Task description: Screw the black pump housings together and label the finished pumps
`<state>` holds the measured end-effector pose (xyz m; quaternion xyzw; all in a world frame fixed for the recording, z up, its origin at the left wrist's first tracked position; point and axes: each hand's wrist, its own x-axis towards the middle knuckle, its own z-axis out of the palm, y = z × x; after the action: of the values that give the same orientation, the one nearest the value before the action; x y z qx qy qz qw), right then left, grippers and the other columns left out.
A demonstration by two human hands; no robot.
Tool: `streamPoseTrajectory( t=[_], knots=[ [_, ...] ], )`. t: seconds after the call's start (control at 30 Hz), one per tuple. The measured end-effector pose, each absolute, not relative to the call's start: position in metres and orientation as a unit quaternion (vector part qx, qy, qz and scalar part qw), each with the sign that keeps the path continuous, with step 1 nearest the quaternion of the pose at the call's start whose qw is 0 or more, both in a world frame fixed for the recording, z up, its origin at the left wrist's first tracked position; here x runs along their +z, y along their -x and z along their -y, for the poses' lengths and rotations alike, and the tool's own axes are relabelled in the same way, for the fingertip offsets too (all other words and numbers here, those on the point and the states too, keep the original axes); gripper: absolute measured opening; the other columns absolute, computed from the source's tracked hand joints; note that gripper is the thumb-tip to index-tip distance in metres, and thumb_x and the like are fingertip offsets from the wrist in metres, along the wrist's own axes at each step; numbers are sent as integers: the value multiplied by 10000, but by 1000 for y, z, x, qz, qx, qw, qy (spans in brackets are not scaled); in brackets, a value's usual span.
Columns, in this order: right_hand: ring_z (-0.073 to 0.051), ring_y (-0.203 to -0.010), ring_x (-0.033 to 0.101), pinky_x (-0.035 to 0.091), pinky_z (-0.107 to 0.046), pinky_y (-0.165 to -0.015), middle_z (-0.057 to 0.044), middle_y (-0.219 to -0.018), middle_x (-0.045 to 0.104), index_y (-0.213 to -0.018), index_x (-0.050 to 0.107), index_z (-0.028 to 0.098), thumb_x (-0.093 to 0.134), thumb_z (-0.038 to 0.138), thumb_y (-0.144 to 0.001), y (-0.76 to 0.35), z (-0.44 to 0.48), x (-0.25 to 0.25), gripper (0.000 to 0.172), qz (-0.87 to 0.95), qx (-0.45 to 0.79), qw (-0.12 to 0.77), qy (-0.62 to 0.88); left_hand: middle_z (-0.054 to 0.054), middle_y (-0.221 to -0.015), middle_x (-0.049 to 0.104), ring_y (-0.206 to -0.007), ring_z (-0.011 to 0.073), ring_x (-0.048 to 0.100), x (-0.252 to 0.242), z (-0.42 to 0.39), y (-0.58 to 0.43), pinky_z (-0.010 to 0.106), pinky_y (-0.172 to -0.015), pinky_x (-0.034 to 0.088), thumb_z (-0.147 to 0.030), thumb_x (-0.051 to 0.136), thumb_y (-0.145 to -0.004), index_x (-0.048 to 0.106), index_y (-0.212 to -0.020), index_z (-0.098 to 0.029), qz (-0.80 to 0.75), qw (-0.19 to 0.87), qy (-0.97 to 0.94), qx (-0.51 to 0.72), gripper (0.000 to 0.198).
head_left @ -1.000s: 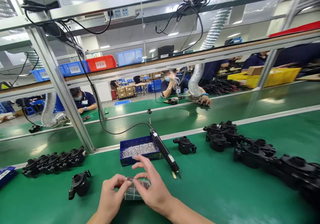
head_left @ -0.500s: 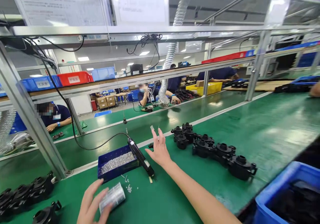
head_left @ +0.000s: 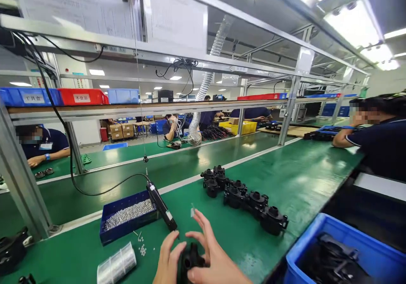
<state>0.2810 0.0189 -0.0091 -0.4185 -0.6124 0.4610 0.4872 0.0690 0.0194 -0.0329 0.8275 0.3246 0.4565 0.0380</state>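
Note:
Low in the middle, a black plastic housing [head_left: 191, 257] with a round neck sits between my two hands. My left hand [head_left: 169, 254] grips it from the left with bent fingers. My right hand [head_left: 215, 256] holds its other side, thumb across the front. A small clear strip of tape [head_left: 192, 211] sticks up from a raised right fingertip. Left of my hands, a roll of clear tape [head_left: 116, 265] lies on its side on the green bench. Beyond them, a black electric screwdriver [head_left: 162, 208] rests against a blue tray [head_left: 109, 238] of small metal pieces.
A row of black housings [head_left: 250, 201] stands to the right. A blue bin [head_left: 301, 271] of black parts is at the lower right. Loose small pieces [head_left: 142, 249] lie beside the tape roll. A metal post [head_left: 22, 182] rises at left. A co-worker [head_left: 380, 131] sits at far right.
My left hand has let go of the tape roll and moved right onto a housing. My right hand has drawn back toward me, now gripping that housing too. The view has turned right.

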Motion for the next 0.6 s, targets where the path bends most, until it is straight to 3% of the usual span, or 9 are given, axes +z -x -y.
streamPoseTrajectory(
  t=[0.1,0.2,0.27,0.4,0.6],
  knots=[
    [-300,-1212,598,562,-466,-954,-108,-1417,507,-1617,164,399,837,161,-638,-277,4,-13,1211,585,462,513,426,99,-1492,551,-1392,341,546,-45,-19,-71,544,-1095,538,-136,693,-895,628,-1236,-337,-343,89,-814,461,402],
    [-299,-1261,560,549,-473,-986,-109,-1508,445,-1550,302,398,828,318,-805,-276,16,-3,916,516,384,619,450,152,-1446,553,-1330,375,585,-46,-12,-63,545,-1061,550,-155,783,-777,562,-1276,-281,-327,181,-795,478,561],
    [-312,-1273,554,566,-466,-953,-110,-1567,401,-1512,349,413,801,411,-868,-272,22,3,786,465,392,673,421,147,-1384,578,-1266,346,624,-41,-10,-58,503,-1037,564,-156,762,-761,519,-1313,-267,-317,222,-786,482,613],
    [-357,-1265,578,543,-518,-999,-145,-1510,482,-1515,376,381,898,462,-762,-254,29,-3,920,410,505,669,360,114,-1321,585,-1231,290,616,-28,-8,-56,454,-1038,542,-147,694,-801,471,-1330,-270,-317,271,-775,474,587],
    [-303,-1255,540,576,-425,-897,-92,-1582,378,-1498,356,443,879,443,-801,-246,30,-6,872,402,458,689,393,81,-1316,555,-1207,257,587,-22,-6,-56,434,-1059,494,-126,682,-819,449,-1322,-287,-321,313,-768,457,578]
  ],
)
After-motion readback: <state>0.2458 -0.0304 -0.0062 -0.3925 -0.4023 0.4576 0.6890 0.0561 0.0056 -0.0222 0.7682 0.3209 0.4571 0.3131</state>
